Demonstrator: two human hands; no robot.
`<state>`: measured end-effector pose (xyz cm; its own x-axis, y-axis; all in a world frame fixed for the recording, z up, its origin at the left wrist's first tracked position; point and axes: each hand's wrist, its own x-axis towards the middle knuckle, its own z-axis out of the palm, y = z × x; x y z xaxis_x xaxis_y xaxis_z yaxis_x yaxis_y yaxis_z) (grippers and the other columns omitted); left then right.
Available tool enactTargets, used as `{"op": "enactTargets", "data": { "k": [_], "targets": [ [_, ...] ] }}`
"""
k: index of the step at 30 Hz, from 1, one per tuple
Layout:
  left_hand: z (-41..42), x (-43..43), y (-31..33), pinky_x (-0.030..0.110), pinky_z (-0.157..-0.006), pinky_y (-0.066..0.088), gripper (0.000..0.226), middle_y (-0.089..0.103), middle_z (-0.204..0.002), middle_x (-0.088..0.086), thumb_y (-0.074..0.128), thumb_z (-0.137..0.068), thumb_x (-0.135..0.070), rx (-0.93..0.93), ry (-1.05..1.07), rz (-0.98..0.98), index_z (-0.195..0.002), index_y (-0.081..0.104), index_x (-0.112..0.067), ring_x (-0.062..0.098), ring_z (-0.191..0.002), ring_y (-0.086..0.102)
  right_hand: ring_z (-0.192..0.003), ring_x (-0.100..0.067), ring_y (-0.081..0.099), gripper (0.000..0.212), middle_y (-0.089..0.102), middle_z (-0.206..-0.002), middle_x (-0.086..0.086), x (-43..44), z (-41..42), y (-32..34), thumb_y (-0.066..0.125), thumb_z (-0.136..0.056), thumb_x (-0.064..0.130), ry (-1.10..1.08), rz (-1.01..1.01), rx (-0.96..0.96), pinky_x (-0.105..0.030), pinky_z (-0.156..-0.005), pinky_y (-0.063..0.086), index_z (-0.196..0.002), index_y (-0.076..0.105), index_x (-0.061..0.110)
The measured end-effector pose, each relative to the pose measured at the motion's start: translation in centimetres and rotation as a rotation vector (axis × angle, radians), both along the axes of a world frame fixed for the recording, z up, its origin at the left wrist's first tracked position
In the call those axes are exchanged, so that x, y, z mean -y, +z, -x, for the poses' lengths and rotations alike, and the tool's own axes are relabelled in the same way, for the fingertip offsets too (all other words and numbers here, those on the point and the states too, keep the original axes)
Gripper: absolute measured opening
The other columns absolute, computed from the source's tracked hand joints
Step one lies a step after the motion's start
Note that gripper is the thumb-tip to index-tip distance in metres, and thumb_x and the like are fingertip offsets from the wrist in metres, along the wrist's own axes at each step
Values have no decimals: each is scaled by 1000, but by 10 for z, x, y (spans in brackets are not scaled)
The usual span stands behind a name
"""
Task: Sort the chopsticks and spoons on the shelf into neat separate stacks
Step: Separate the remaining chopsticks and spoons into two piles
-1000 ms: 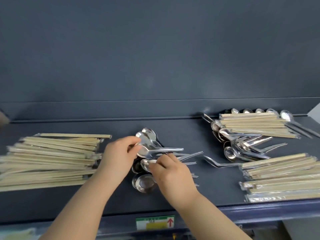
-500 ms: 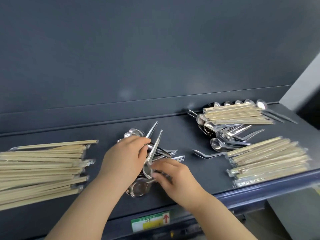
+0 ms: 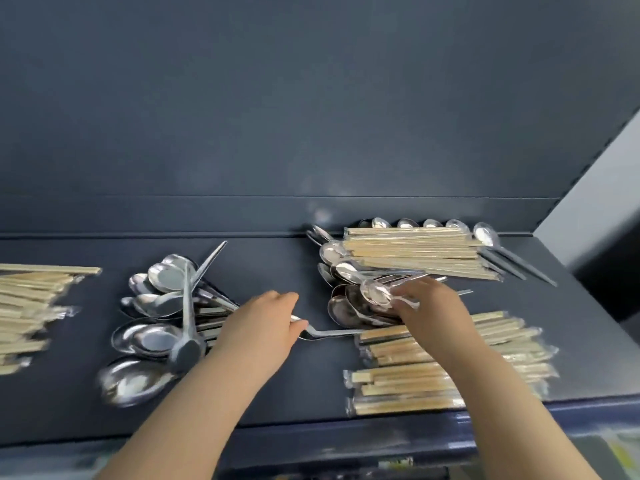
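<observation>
On the dark shelf (image 3: pixel 277 265) a heap of steel spoons (image 3: pixel 162 306) lies left of centre. My left hand (image 3: pixel 263 327) pinches the bowl end of a single spoon (image 3: pixel 329 333) that lies flat between the heaps. My right hand (image 3: pixel 429 306) reaches into a second spoon heap (image 3: pixel 353 292) and grips a spoon (image 3: pixel 377 292) there. Wrapped chopsticks form a stack at the far left (image 3: pixel 27 306), another at the back right (image 3: pixel 415 251) on top of spoons, and a third at the front right (image 3: pixel 450 368).
The shelf's back wall (image 3: pixel 311 133) rises right behind the stacks. Its front lip (image 3: pixel 346 434) runs below my forearms. Two dark-handled spoons (image 3: pixel 509 258) lie at the back right corner near a grey side wall (image 3: pixel 595 202).
Both hands left the left spoon heap and moved right. The left hand now pinches the lone spoon and the right hand is in the right spoon heap. The view has moved closer.
</observation>
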<state>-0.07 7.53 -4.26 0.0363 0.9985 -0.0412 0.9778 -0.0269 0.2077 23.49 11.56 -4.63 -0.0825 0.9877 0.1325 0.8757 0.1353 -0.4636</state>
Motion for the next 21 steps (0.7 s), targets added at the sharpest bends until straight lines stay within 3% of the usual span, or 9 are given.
{"op": "enactTargets", "data": {
  "k": [3, 7, 9, 12, 14, 17, 21],
  "targets": [
    [-12, -6, -10, 34, -94, 43, 39, 53, -124, 3, 48, -94, -29, -17, 109, 86, -132, 46, -19, 23, -115, 51, -104, -22, 54, 20, 66, -105, 1, -8, -13, -11, 66, -83, 25, 106, 18, 62, -34, -84, 46, -103, 70, 22],
    [-22, 0, -9, 34, -87, 45, 31, 60, -106, -2, 53, -92, -21, 188, 253, 21, -122, 59, -24, 20, -101, 57, -95, -24, 57, 19, 65, -97, 0, -19, -21, -14, 64, -85, 30, 214, -31, 123, -35, -78, 47, -99, 70, 18],
    [-29, 6, -6, 31, -78, 46, 19, 56, -94, -8, 55, -92, -27, 182, 284, -36, -107, 65, -30, 17, -92, 57, -90, -20, 58, 22, 65, -93, 3, -24, -28, -13, 64, -84, 38, 296, -8, 60, -33, -77, 46, -96, 71, 20],
    [-38, 14, 0, 30, -73, 47, 15, 59, -92, -11, 58, -90, -32, 178, 280, -131, -99, 68, -37, 15, -89, 58, -93, -17, 58, 23, 66, -96, 5, -35, -47, -9, 57, -88, 38, 349, 77, -88, -34, -82, 46, -100, 70, 23],
    [-44, 18, 2, 30, -69, 47, 14, 61, -89, -12, 61, -88, -32, 193, 268, -186, -98, 70, -37, 14, -85, 60, -100, -19, 56, 20, 64, -104, 5, -45, -67, -10, 57, -90, 31, 316, 45, -9, -37, -86, 45, -106, 68, 24],
    [-53, 21, 4, 29, -61, 47, 11, 63, -82, -13, 67, -85, -30, 179, 253, -285, -92, 73, -36, 17, -75, 62, -111, -16, 47, 25, 56, -114, 12, -56, -88, -8, 61, -87, 37, 322, 123, 193, -36, -91, 38, -111, 63, 32],
    [-66, 21, 2, 32, -54, 52, 9, 64, -78, -12, 66, -82, -26, 190, 188, -426, -88, 73, -28, 18, -63, 61, -106, -14, 46, 20, 49, -100, 15, -59, -86, -10, 62, -85, 37, 380, 141, 273, -31, -83, 31, -104, 58, 33]
  ]
}}
